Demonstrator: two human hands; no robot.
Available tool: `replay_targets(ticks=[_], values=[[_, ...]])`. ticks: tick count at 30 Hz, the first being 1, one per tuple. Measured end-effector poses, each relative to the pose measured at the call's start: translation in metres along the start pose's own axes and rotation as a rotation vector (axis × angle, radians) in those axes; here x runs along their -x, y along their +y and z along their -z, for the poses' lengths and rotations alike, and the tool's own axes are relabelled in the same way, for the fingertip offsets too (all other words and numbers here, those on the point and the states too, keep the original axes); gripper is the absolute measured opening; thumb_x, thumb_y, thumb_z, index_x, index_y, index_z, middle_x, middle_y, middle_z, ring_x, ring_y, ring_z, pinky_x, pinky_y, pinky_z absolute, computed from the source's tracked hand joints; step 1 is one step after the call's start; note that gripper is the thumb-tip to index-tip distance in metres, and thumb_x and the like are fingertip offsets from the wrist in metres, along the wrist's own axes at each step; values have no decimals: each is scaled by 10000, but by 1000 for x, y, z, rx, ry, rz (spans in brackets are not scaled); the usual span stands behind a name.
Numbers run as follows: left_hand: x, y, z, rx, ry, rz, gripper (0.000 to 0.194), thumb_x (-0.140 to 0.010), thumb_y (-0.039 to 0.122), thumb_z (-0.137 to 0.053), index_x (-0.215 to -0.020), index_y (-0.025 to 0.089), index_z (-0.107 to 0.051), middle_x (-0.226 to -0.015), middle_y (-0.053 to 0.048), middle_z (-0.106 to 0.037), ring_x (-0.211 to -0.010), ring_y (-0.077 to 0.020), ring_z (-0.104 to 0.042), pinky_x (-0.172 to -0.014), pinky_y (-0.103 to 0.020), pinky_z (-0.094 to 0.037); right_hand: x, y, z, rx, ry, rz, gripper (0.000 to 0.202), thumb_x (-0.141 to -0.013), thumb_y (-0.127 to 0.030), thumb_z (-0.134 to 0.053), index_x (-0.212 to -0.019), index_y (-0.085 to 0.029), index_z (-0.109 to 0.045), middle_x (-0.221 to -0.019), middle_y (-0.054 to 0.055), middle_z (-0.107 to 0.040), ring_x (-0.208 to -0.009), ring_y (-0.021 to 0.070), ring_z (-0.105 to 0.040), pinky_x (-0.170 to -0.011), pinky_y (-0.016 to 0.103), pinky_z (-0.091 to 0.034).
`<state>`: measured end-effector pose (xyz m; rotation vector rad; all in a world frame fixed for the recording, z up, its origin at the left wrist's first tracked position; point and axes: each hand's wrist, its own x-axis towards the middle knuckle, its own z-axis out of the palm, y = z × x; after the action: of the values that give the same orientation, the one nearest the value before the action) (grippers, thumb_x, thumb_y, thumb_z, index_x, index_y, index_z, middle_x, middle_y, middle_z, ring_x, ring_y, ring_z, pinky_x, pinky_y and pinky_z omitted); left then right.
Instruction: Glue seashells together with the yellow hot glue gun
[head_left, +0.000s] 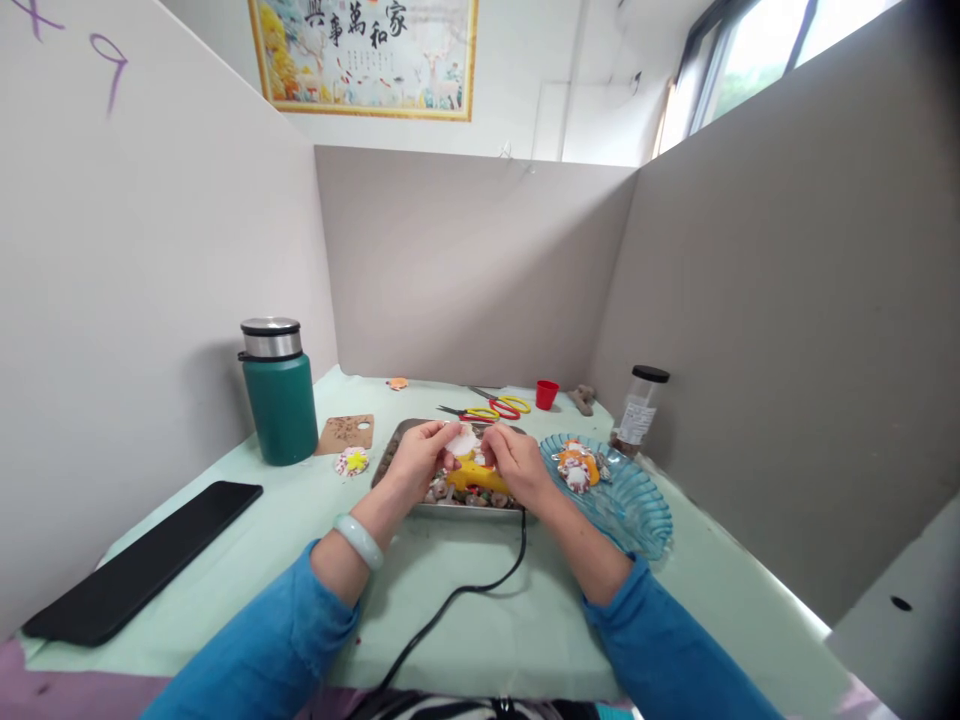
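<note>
My left hand (427,453) pinches a pale shell (461,443) between thumb and fingers above a metal tray (435,511). Close to the shell's right side, my right hand (516,462) has its fingertips pressed together; whatever is between them is hidden. Below both hands, a yellow glue gun (471,474) lies across the tray, and its black cord (465,590) runs down to the table's front edge. Small shells (442,492) and pebble-like pieces fill the tray around it.
On the left are a green bottle (281,405), a black flat pad (150,560), a brown card (346,433) and a decorated shell (352,461). Scissors (480,412) and a red cup (547,395) stand behind. A blue plate (637,505) with shells and a jar (637,412) are right.
</note>
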<state>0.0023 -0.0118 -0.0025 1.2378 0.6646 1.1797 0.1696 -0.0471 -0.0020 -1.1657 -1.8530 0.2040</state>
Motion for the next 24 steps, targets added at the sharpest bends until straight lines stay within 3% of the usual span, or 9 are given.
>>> replay_targets(ticks=[3, 6, 8, 12, 16, 20, 24], values=[[-6, 1, 6, 26, 87, 12, 351, -621, 416, -760, -757, 124, -620, -545, 39, -552, -392, -37, -448, -457, -185, -415, -2, 1, 5, 194, -106, -25, 365, -935, -445, -377, -748, -198, -569, -721, 2, -625, -700, 137, -555, -637, 240, -348], [-9, 3, 10, 41, 121, -6, 376, -597, 401, -780, -797, 116, -635, -637, 25, -583, -409, -29, -456, -461, -187, -425, -1, 2, 9, 375, -300, -14, 345, -742, -535, -637, -800, -198, -600, -847, 27, -635, -796, 175, -558, -629, 247, -336], [-9, 4, 12, 38, 120, -28, 383, -594, 387, -788, -814, 111, -641, -654, 27, -574, -416, -25, -459, -457, -181, -417, 1, 2, 9, 452, -370, -44, 407, -655, -540, -708, -856, -202, -603, -904, 39, -634, -802, 187, -563, -612, 249, -327], [-9, 5, 14, 8, 167, -40, 380, -563, 358, -811, -782, 107, -628, -651, 31, -552, -418, -20, -466, -409, -159, -351, 3, -1, 7, 554, -395, -141, 363, -710, -518, -660, -894, -213, -596, -877, 48, -656, -783, 206, -588, -574, 254, -296], [-8, 10, 15, -18, 210, -76, 357, -565, 346, -804, -753, 108, -616, -622, 40, -533, -405, -17, -453, -396, -152, -334, 3, -1, 6, 569, -403, -128, 276, -794, -464, -579, -894, -208, -600, -809, 59, -670, -769, 221, -607, -576, 261, -302], [-6, 15, 14, -39, 256, -163, 338, -605, 365, -769, -773, 122, -604, -584, 57, -518, -364, -18, -411, -406, -170, -385, -2, 7, 8, 307, -244, -164, 242, -884, -399, -454, -904, -197, -587, -799, 55, -656, -743, 186, -595, -615, 263, -363], [-4, 17, 11, -17, 224, -155, 383, -609, 383, -763, -860, 148, -594, -733, 23, -606, -432, -63, -538, -489, -226, -493, -10, 7, 9, -335, 11, -332, 303, -856, -495, -467, -934, -207, -516, -699, -13, -558, -564, 124, -509, -519, 240, -413]])
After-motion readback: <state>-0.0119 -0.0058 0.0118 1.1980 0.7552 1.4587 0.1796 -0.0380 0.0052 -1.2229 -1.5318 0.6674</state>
